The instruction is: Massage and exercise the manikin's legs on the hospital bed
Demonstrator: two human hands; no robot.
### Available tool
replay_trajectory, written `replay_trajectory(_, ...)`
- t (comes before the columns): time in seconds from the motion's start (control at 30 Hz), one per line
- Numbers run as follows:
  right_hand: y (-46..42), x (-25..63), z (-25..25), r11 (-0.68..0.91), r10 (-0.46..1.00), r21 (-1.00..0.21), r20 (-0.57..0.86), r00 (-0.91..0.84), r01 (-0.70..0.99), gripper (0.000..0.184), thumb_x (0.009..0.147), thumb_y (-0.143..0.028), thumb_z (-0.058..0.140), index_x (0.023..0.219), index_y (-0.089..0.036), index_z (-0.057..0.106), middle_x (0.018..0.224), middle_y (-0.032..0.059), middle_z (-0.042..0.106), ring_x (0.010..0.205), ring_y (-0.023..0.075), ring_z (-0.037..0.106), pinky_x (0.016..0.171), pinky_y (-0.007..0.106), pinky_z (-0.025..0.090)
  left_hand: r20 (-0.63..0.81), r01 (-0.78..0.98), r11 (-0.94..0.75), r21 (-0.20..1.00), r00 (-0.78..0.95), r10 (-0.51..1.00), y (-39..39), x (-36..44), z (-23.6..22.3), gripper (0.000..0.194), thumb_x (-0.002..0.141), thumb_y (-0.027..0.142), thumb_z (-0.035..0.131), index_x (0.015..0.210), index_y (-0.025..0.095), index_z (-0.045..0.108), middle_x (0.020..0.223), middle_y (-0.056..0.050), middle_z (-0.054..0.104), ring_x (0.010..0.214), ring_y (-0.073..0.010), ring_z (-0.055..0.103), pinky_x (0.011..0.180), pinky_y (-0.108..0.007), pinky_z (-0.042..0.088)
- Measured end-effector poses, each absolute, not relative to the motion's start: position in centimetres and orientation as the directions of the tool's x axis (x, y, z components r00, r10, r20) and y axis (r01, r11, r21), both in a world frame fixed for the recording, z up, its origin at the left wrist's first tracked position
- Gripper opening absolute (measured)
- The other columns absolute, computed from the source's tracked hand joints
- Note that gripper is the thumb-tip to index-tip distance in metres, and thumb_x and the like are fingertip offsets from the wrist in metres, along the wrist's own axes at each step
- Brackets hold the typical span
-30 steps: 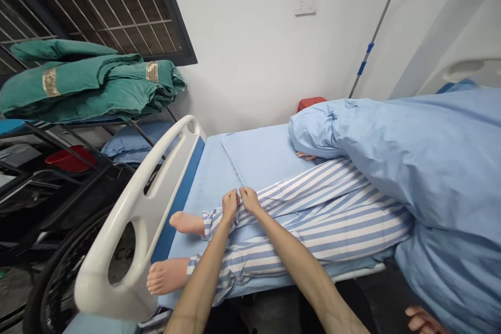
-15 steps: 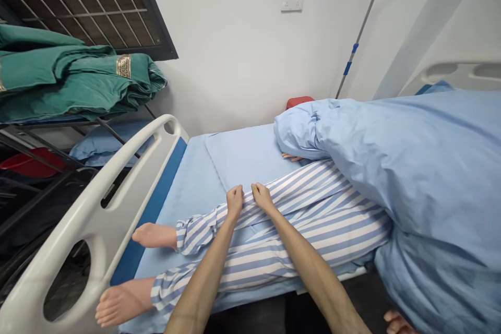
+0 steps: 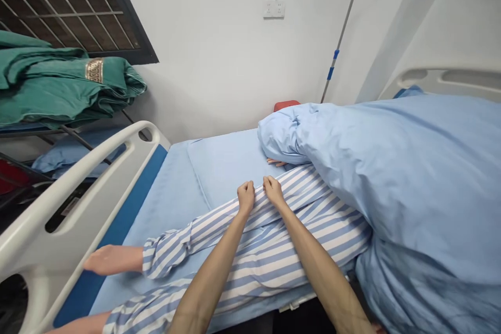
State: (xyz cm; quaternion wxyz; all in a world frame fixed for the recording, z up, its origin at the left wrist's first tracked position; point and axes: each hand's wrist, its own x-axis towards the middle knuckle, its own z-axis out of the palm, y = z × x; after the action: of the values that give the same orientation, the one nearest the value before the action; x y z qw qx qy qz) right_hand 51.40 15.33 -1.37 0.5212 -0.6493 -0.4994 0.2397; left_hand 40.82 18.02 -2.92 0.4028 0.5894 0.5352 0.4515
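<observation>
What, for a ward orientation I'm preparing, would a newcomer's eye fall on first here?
Most striking are the legs in blue-and-white striped pyjama trousers lying on the bed, a bare foot poking from a cuff and a light blue quilt covering everything above them. At the centre, the left hand and right hand pinch the striped fabric side by side. At far left, folded green cloth lies beyond the white bed end.
</observation>
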Motion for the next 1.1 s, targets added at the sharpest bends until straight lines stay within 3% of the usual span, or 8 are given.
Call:
replay_trajectory(0.17, 15.2, 54.3, -1.4, 0.107, 0.852, -0.917, 0.284, 0.44, 0.385, 0.04, 0.09, -0.046, 0.035, 0.059, -0.022, 0.042, 0.054, -0.003, 0.05, 0.055, 0.012, 0.048, 0.06, 0.024, 0.036, 0.127, 0.336, -0.135, 0.932, 0.047, 0.991, 17.7, 44.5, -2.3, 0.034, 0.078, 0.036, 0.041, 0.048, 0.02, 0.036, 0.046, 0.004, 0.035, 0.051, -0.01, 0.035, 0.054, -0.023, 0.028)
replay_trajectory(0.3, 15.6, 56.3, -1.7, 0.079, 0.858, -0.933, 0.243, 0.452, 0.351, 0.041, 0.088, -0.048, 0.035, 0.058, -0.022, 0.044, 0.053, -0.0017, 0.051, 0.054, 0.0134, 0.049, 0.059, 0.025, 0.037, 0.148, 0.249, -0.163, 0.955, 0.077, 0.986, 18.1, 47.6, -1.7, 0.036, 0.08, 0.036, 0.039, 0.048, 0.02, 0.036, 0.045, 0.004, 0.037, 0.051, -0.0101, 0.037, 0.056, -0.023, 0.029)
replay_trajectory(0.43, 15.9, 59.5, -1.3, 0.085, 0.816, -0.896, 0.314, 0.485, 0.436, 0.041, 0.089, -0.048, 0.034, 0.06, -0.022, 0.045, 0.056, -0.0006, 0.054, 0.057, 0.0138, 0.05, 0.06, 0.025, 0.036, 0.154, 0.489, -0.154, 0.859, 0.042, 0.987, 18.3, 49.7, -2.2, 0.03, 0.077, 0.029, 0.042, 0.048, 0.02, 0.036, 0.049, 0.002, 0.042, 0.055, -0.0118, 0.039, 0.058, -0.025, 0.025)
replay_trajectory(0.53, 15.7, 62.6, -2.0, -0.002, 0.765, -0.861, 0.327, 0.555, 0.509, 0.041, 0.091, -0.047, 0.032, 0.061, -0.022, 0.045, 0.057, 0.0007, 0.054, 0.059, 0.0146, 0.049, 0.06, 0.025, 0.034, 0.19, 0.605, -0.192, 0.772, 0.068, 0.979, 18.2, 49.9, -3.0, 0.027, 0.076, 0.028, 0.044, 0.051, 0.02, 0.038, 0.053, 0.001, 0.047, 0.058, -0.0128, 0.04, 0.059, -0.026, 0.023)
replay_trajectory(0.67, 15.4, 64.9, -3.7, -0.143, 0.759, -0.775, 0.314, 0.571, 0.616, 0.037, 0.092, -0.04, 0.032, 0.064, -0.021, 0.047, 0.063, 0.0028, 0.057, 0.063, 0.0152, 0.049, 0.061, 0.025, 0.032, 0.156, 0.54, -0.236, 0.808, 0.19, 0.969, 18.5, 49.3, -3.1, 0.025, 0.072, 0.027, 0.047, 0.05, 0.02, 0.038, 0.052, 0.003, 0.043, 0.057, -0.0117, 0.038, 0.059, -0.025, 0.024)
replay_trajectory(0.77, 15.4, 65.2, -3.7, -0.218, 0.82, -0.69, 0.254, 0.513, 0.69, 0.036, 0.094, -0.035, 0.031, 0.071, -0.019, 0.054, 0.071, 0.0046, 0.062, 0.068, 0.0154, 0.052, 0.064, 0.025, 0.033, 0.072, 0.414, -0.168, 0.895, 0.238, 0.969, 18.7, 48.4, -2.2, 0.023, 0.069, 0.028, 0.05, 0.049, 0.019, 0.042, 0.05, 0.004, 0.043, 0.056, -0.0107, 0.04, 0.058, -0.023, 0.027)
replay_trajectory(0.93, 14.9, 64.9, -1.9, -0.284, 0.838, -0.655, 0.185, 0.513, 0.7, 0.029, 0.092, -0.025, 0.038, 0.076, -0.017, 0.06, 0.078, 0.0081, 0.066, 0.074, 0.0167, 0.056, 0.066, 0.025, 0.033, 0.068, 0.373, -0.11, 0.921, 0.125, 0.99, 18.2, 41.0, -0.2, 0.03, 0.072, 0.037, 0.044, 0.047, 0.02, 0.04, 0.045, 0.004, 0.038, 0.05, -0.0099, 0.037, 0.055, -0.024, 0.029)
replay_trajectory(1.1, 13.9, 60.4, -1.4, -0.309, 0.832, -0.663, 0.16, 0.532, 0.682, 0.028, 0.09, -0.022, 0.038, 0.076, -0.016, 0.061, 0.075, 0.0095, 0.064, 0.073, 0.0177, 0.057, 0.065, 0.026, 0.032, 0.166, 0.381, -0.078, 0.921, -0.203, 0.965, 17.4, 25.6, -0.2, 0.032, 0.072, 0.044, 0.044, 0.05, 0.021, 0.038, 0.047, 0.005, 0.035, 0.051, -0.0107, 0.035, 0.053, -0.024, 0.028)
